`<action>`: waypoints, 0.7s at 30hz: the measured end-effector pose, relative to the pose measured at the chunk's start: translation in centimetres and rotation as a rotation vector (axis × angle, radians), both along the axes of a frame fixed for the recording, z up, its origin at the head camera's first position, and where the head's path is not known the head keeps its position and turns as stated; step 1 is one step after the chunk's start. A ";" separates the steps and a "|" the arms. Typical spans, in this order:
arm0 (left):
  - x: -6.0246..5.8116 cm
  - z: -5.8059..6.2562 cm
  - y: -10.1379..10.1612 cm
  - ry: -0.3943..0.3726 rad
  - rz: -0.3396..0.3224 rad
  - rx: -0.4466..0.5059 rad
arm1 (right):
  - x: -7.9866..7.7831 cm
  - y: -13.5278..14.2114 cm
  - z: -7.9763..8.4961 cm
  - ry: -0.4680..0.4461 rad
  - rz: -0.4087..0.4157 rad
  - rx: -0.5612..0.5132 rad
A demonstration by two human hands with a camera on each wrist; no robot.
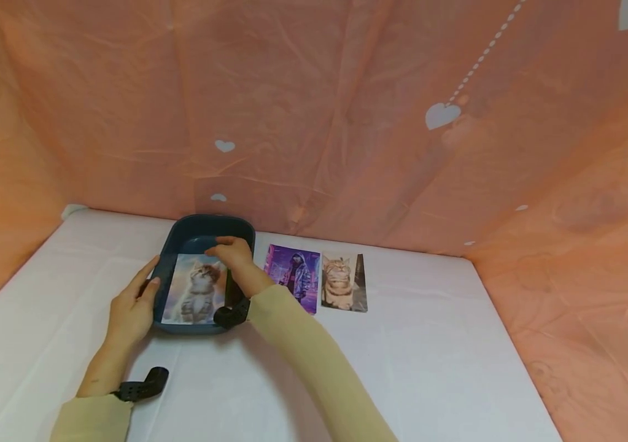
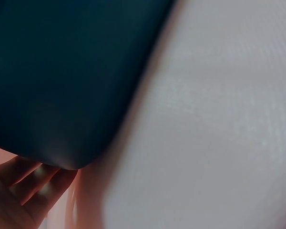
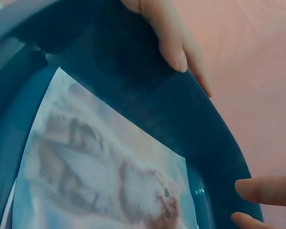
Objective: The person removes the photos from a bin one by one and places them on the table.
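A dark blue plastic basin (image 1: 183,228) stands at the back left of the table. In it lies a kitten picture card (image 1: 194,291), face up. My left hand (image 1: 130,313) grips the basin's left rim, thumb over the inner side and fingers along the outside, as the right wrist view also shows. Above the card's far edge is my right hand (image 1: 234,253), its thumb (image 3: 264,190) and a finger spread, with nothing visible between them. A thin pale edge shows beside the card in the right wrist view; what it belongs to is unclear.
Right of the basin lies a purple card (image 1: 297,276) with a hooded figure, partly behind my right forearm. Beside it is an orange cat card (image 1: 338,282). A white cloth (image 1: 430,362) covers the table, with a peach curtain (image 1: 314,123) behind and at both sides.
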State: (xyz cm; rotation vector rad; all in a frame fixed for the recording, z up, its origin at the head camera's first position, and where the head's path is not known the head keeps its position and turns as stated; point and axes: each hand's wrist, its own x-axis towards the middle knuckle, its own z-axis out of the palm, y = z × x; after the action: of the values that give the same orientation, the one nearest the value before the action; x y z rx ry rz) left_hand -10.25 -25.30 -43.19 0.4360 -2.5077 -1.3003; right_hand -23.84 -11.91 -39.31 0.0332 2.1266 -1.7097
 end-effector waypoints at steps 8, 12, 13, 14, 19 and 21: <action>0.0 0.2 0.2 -0.024 -0.013 0.013 | 0.2 0.1 -0.7 0.003 -0.013 -0.017; 0.0 0.3 0.2 -0.045 -0.011 0.026 | 0.2 0.2 -0.8 0.011 0.012 -0.045; 0.0 0.3 0.2 -0.045 -0.011 0.029 | 0.2 0.2 -0.9 0.012 0.020 -0.051; 0.0 0.3 0.2 -0.046 -0.010 0.030 | 0.2 0.2 -0.9 0.012 0.026 -0.055; 0.0 0.2 0.1 -0.044 -0.006 0.032 | 0.3 0.1 -1.1 0.035 0.020 -0.050; 0.0 0.2 0.0 -0.044 -0.006 0.032 | 0.3 0.0 -1.2 0.055 0.004 -0.043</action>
State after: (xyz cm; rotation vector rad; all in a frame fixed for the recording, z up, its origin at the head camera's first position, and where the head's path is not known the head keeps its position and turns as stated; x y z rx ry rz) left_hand -10.24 -25.27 -42.99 0.4692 -2.5292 -1.3497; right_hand -23.55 -11.90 -40.48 -0.0311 2.1259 -1.7729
